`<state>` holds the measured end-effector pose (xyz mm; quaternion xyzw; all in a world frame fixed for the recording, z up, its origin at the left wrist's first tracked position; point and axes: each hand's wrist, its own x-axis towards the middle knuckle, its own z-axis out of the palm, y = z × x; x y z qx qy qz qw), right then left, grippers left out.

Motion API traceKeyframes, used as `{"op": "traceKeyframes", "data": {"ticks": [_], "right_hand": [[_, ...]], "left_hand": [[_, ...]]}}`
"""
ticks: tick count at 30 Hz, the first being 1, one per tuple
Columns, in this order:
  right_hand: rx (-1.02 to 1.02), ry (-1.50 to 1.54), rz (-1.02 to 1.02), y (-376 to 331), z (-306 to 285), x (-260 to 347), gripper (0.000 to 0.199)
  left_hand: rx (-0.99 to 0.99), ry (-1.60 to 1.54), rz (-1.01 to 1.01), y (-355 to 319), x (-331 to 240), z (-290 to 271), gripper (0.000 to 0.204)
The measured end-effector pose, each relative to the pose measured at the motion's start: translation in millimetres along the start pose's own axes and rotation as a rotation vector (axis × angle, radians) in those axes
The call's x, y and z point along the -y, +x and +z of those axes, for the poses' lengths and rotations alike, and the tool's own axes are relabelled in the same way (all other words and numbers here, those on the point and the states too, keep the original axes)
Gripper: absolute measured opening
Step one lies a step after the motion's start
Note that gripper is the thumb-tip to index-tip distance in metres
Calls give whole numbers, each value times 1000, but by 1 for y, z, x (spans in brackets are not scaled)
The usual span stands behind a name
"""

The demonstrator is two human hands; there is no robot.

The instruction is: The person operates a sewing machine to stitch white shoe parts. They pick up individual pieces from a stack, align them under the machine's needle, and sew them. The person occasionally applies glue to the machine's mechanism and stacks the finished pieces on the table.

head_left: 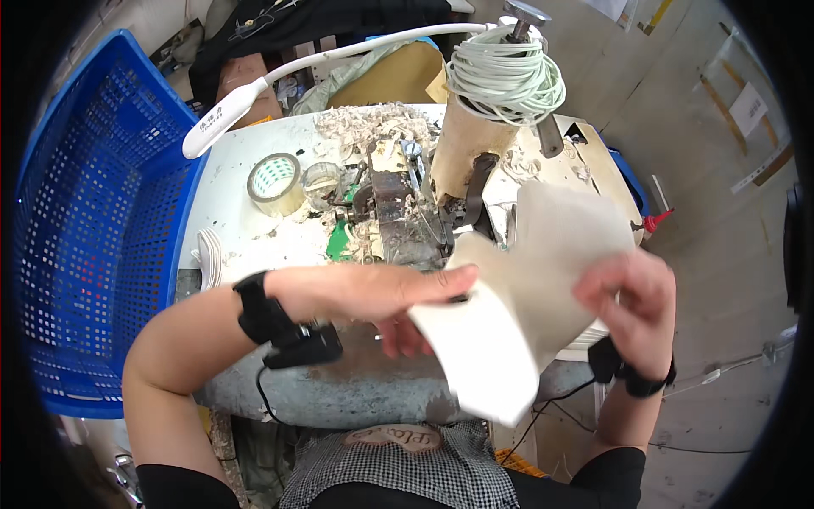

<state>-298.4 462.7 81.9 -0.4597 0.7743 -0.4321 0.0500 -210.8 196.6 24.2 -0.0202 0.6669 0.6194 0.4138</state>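
Nearest, held up between both hands: cream-coloured flat piece (517,297), curved, lower tab pointing toward the lap. Left hand (373,297) closed on its left edge, thumb on top, fingers beneath; black wrist strap (263,310) with small black device (305,346) on that forearm. Right hand (632,297) pinching the right edge; black band (644,386) at that wrist. Below the piece, worn grey bench front (356,394). Beyond, dark stitching machine (407,208) amid pale shavings (369,127). Left of machine: roll of clear tape (275,182), small glass jar (322,182). Behind: cone wound with pale green cord (504,76), white flexible lamp (229,114). Far left: blue perforated crate (93,220).
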Motion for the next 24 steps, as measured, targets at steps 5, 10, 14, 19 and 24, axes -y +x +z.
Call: {"op": "traceKeyframes", "data": {"ticks": [5,10,14,19,24], "right_hand": [[-69,35,49,-53,54,14,18],[-273,333,293,-92,125,-12,25],[-323,624,501,-96,145,-10,27],[-355,785,585,-90,152,-10,30],[-342,930,620,-84,143,-20,32]], "left_hand": [[-126,-675,48,-3,7,38,49],[-402,-418,-37,-6,22,25,35],[-496,-321,-129,-4,13,25,33],[-481,-386,13,-2,10,22,32],[-469,-223,94,-1,11,8,28]]}}
